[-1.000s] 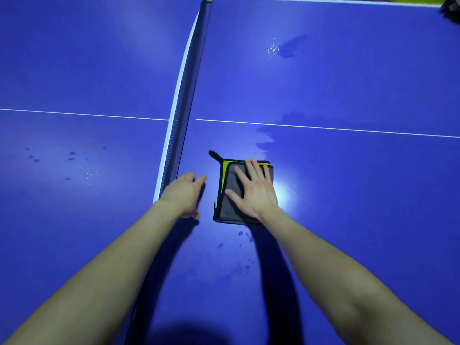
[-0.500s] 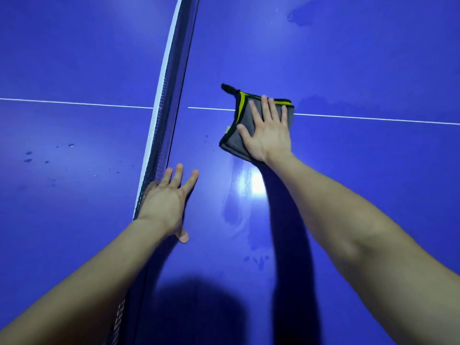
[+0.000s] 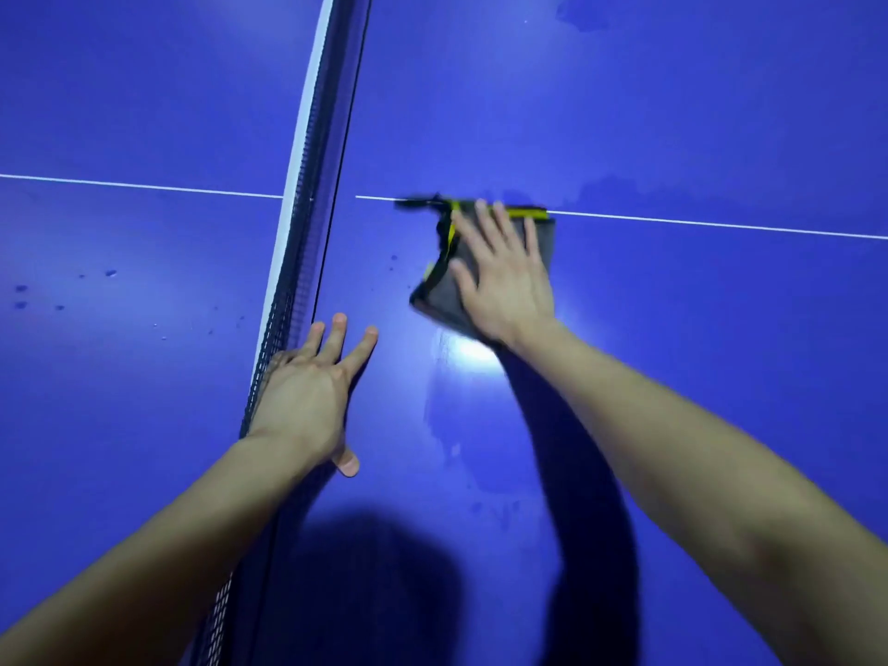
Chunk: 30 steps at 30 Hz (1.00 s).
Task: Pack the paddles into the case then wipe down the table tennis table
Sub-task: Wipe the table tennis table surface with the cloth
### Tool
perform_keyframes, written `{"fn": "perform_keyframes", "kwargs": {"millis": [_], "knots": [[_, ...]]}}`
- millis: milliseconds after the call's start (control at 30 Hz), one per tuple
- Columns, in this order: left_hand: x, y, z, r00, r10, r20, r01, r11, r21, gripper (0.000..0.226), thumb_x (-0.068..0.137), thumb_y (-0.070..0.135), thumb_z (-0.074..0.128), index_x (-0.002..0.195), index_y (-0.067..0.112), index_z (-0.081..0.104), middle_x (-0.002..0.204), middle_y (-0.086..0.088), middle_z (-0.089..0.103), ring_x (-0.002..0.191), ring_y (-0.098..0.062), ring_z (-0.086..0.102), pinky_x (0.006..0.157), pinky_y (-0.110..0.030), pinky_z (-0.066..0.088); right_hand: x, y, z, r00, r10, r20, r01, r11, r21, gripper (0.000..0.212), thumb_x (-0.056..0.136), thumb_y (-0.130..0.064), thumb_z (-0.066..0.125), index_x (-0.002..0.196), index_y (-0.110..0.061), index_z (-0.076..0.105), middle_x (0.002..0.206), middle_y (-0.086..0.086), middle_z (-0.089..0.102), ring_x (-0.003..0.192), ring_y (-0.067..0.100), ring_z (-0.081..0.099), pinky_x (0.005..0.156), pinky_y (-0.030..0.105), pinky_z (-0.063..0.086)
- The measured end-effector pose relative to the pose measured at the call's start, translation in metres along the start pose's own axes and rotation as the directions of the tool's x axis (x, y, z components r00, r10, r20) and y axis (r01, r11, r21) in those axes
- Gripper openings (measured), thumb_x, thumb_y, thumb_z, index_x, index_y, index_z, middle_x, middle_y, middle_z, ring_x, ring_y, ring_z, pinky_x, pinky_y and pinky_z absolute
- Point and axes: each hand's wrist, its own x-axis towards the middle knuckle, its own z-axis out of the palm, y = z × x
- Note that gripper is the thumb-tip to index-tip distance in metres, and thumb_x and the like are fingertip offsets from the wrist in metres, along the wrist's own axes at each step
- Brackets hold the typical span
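A folded grey cloth [image 3: 439, 290] with a black and yellow-green edge lies on the blue table tennis table [image 3: 672, 113], right of the net and just below the white centre line. My right hand [image 3: 504, 276] presses flat on it with straight, spread fingers. A black loop sticks out from the cloth's far left corner. My left hand [image 3: 307, 386] rests flat on the table beside the net, fingers spread. No paddles or case are in view.
The black net [image 3: 307, 185] with its white top band runs from the bottom left up to the top middle. Water drops [image 3: 110, 273] dot the left half. A wet streak [image 3: 447, 415] and a light glare lie just behind the cloth.
My right hand has slid the cloth away from me, from near the net up to the white centre line, leaving a wet trail. My left hand flattened and stayed by the net.
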Motion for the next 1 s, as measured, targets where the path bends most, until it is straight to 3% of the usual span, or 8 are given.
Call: {"fn": "perform_keyframes", "kwargs": {"millis": [133, 233, 400, 500, 600, 767, 900, 1000], "knots": [[-0.001, -0.001, 0.001, 1.000, -0.004, 0.002, 0.004, 1.000, -0.007, 0.181, 0.036, 0.072, 0.098, 0.167, 0.035, -0.021, 0.179, -0.008, -0.015, 0.167, -0.029, 0.002, 0.122, -0.045, 0.035, 0.057, 0.006, 0.001, 0.992, 0.116, 0.043, -0.116, 0.993, -0.012, 0.073, 0.108, -0.062, 0.024, 0.175, -0.033, 0.018, 0.183, 0.003, 0.013, 0.170, 0.023, 0.006, 0.136, 0.057, 0.000], [-0.003, -0.001, -0.001, 1.000, 0.000, 0.002, 0.000, 1.000, -0.014, 0.180, 0.037, 0.072, 0.098, 0.167, 0.035, -0.021, 0.179, -0.008, -0.014, 0.167, -0.028, 0.001, 0.122, -0.045, 0.034, -0.003, -0.016, -0.001, 0.997, 0.062, 0.038, -0.062, 0.998, 0.018, 0.083, 0.103, -0.080, 0.027, 0.174, -0.036, 0.020, 0.184, 0.005, 0.006, 0.170, 0.027, -0.002, 0.133, 0.065, -0.003], [-0.002, -0.002, -0.001, 1.000, 0.005, 0.004, -0.005, 1.000, -0.025, 0.178, 0.038, 0.074, 0.097, 0.169, 0.034, -0.017, 0.179, -0.009, -0.016, 0.167, -0.030, -0.001, 0.125, -0.048, 0.032, -0.171, -0.066, -0.015, 0.960, -0.230, 0.161, 0.232, 0.973, 0.005, 0.077, 0.109, -0.071, 0.034, 0.175, -0.038, 0.013, 0.184, -0.002, -0.001, 0.169, 0.038, -0.009, 0.128, 0.075, 0.006], [-0.002, -0.002, -0.001, 1.000, -0.004, 0.003, 0.004, 1.000, -0.030, 0.177, 0.038, 0.073, 0.097, 0.169, 0.034, -0.016, 0.178, -0.009, -0.016, 0.167, -0.030, -0.001, 0.127, -0.047, 0.030, -0.148, -0.047, -0.011, 0.938, -0.327, 0.115, 0.327, 0.945, 0.019, 0.069, 0.112, -0.061, 0.038, 0.173, -0.032, 0.026, 0.183, -0.003, 0.012, 0.170, 0.029, 0.001, 0.134, 0.065, 0.009], [-0.001, -0.002, -0.001, 1.000, 0.005, 0.005, -0.005, 1.000, -0.031, 0.180, 0.038, 0.072, 0.098, 0.167, 0.035, -0.021, 0.179, -0.008, -0.017, 0.167, -0.029, 0.000, 0.124, -0.046, 0.031, -0.043, -0.028, 0.001, 0.980, -0.194, 0.039, 0.194, 0.981, 0.012, 0.068, 0.111, -0.056, 0.039, 0.171, -0.025, 0.035, 0.180, 0.001, 0.024, 0.169, 0.025, 0.013, 0.136, 0.054, 0.010], [-0.002, 0.000, -0.002, 1.000, -0.003, 0.004, 0.003, 1.000, -0.008, 0.179, 0.039, 0.070, 0.099, 0.167, 0.036, -0.022, 0.179, -0.007, -0.017, 0.167, -0.027, -0.001, 0.121, -0.047, 0.034, 0.064, -0.016, 0.003, 0.996, 0.047, 0.072, -0.044, 0.998, -0.037, 0.072, 0.109, -0.060, 0.025, 0.173, -0.027, 0.027, 0.183, 0.001, 0.014, 0.170, 0.023, 0.005, 0.136, 0.053, -0.001], [-0.003, 0.001, -0.002, 1.000, -0.009, 0.002, 0.009, 1.000, 0.000, 0.180, 0.038, 0.071, 0.099, 0.167, 0.037, -0.021, 0.179, -0.007, -0.016, 0.167, -0.028, 0.001, 0.121, -0.049, 0.035, -0.027, -0.047, -0.002, 1.000, 0.026, 0.000, -0.026, 1.000, 0.013, 0.068, 0.111, -0.056, 0.031, 0.172, -0.025, 0.032, 0.182, 0.001, 0.017, 0.170, 0.025, 0.007, 0.135, 0.057, 0.007], [-0.003, 0.000, -0.002, 1.000, -0.011, 0.000, 0.011, 1.000, -0.001, 0.180, 0.036, 0.073, 0.098, 0.168, 0.035, -0.019, 0.179, -0.008, -0.014, 0.167, -0.030, 0.002, 0.121, -0.050, 0.035, -0.161, -0.085, -0.013, 0.985, -0.144, 0.099, 0.140, 0.989, 0.047, 0.066, 0.112, -0.048, 0.039, 0.173, -0.025, 0.028, 0.184, 0.001, 0.008, 0.170, 0.026, -0.002, 0.134, 0.060, 0.011]]}}
